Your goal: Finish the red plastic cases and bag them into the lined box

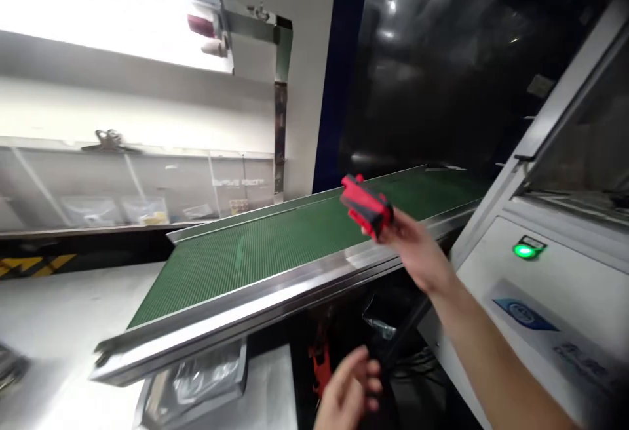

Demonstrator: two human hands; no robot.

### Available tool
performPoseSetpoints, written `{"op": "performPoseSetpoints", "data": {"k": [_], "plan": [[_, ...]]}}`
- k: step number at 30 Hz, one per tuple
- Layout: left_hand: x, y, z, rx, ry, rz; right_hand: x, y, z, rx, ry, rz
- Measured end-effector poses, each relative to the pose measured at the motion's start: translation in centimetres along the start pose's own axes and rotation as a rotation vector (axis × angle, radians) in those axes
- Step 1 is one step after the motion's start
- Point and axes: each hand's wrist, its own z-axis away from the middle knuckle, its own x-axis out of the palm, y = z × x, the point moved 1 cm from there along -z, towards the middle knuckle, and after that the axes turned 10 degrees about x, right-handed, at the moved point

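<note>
A red and black moulded part (pixel 367 206), blurred by motion, is gripped in my right hand (pixel 410 246). That hand is reached out over the near rail of a green conveyor belt (pixel 275 240), with the part above the belt. Low in the view, my left hand (pixel 348 390) is in front of the dark space under the conveyor. Its fingers are loosely bent and apart, and nothing shows in them. Just left of its fingertips is an orange-red object (pixel 320 368), too blurred to name.
A metal side rail (pixel 246 309) edges the conveyor, which slopes up to the right toward a dark machine opening (pixel 422 76). A white machine housing with a lit green button (pixel 525 251) stands at right. Below the belt sits a grey bin (pixel 240 377) holding clear plastic.
</note>
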Motion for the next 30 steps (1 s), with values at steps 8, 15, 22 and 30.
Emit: {"op": "performPoseSetpoints", "data": {"k": [8, 15, 22, 30], "plan": [[-2.2, 2.8, 8.7, 0.164, 0.316, 0.349, 10.3, 12.3, 22.7, -0.018, -0.405, 0.061], [0.0, -2.3, 15.2, 0.089, 0.580, 0.200, 11.0, 15.0, 28.6, 0.241, -0.565, 0.150], [-0.7, -3.3, 16.8, -0.044, 0.728, -0.429, 11.5, 15.8, 29.4, 0.506, -0.307, 0.158], [-0.7, -3.1, 18.8, -0.120, 0.555, -0.499, 12.0, 14.9, 28.2, 0.627, -0.389, 0.233]]}}
